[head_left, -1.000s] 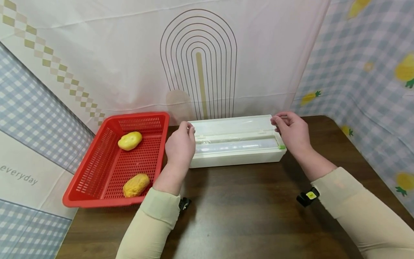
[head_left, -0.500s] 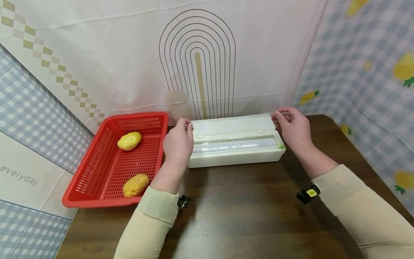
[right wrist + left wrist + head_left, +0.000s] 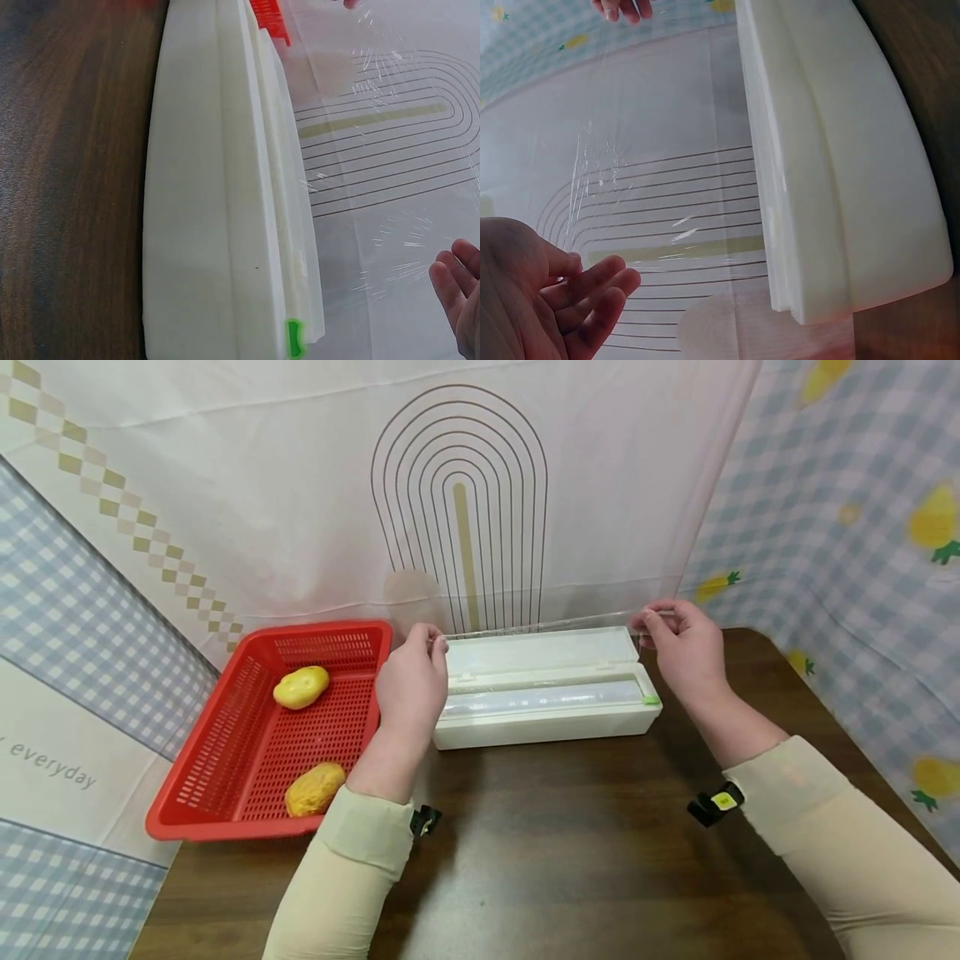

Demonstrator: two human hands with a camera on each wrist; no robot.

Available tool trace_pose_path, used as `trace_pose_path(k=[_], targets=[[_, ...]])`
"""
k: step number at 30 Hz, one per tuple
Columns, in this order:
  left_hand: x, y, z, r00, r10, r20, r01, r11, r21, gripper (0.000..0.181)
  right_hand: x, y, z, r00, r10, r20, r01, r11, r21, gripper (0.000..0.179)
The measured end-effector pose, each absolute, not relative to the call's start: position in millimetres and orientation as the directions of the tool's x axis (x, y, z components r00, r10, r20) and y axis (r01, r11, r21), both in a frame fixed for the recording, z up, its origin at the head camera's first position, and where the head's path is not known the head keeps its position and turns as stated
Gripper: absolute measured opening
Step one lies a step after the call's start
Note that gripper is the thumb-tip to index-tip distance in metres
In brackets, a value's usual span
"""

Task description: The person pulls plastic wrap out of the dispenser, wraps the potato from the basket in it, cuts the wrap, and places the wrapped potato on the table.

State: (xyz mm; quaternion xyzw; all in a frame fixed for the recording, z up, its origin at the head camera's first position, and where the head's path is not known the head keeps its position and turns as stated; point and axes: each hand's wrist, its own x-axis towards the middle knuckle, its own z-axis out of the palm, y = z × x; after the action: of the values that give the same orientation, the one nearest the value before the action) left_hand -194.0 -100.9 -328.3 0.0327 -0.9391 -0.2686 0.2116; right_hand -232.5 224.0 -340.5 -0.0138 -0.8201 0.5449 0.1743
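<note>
A white cling film dispenser lies on the table with its lid folded back. Inside it a roll of cling film shows, and a small green piece sits at the right end. Clear, wrinkled film stretches between the two hands above the lid. My left hand pinches its left edge between thumb and forefinger, the other fingers loosely bent. At the opposite edge my right hand pinches the film; its fingertips are partly hidden in the right wrist view.
To the left stands a red perforated basket holding a yellow lumpy item and a darker, wrinkled yellow one. Behind the dispenser hangs a printed cloth. The brown wooden table extends in front.
Both hands have risen slightly and moved away from the dispenser, drawing the film up so its edge now shows above the lid. The dispenser and basket have stayed in place.
</note>
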Motion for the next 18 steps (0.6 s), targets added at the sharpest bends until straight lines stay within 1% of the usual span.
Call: trace_pose_path(k=[8, 18], targets=[[-192.9, -101.5, -320.0, -0.909, -0.167, 0.383, 0.058, 0.858, 0.511, 0.022, -232.3, 225.1, -335.1, -0.927, 0.219, 0.304, -0.21, 0.368, -0.906, 0.02], [-192.8, -100.7, -309.2, -0.889, -0.149, 0.433, 0.106, 0.853, 0.511, 0.02, -234.4, 226.9, -326.4, -0.925, 0.226, 0.306, -0.219, 0.34, -0.915, 0.019]])
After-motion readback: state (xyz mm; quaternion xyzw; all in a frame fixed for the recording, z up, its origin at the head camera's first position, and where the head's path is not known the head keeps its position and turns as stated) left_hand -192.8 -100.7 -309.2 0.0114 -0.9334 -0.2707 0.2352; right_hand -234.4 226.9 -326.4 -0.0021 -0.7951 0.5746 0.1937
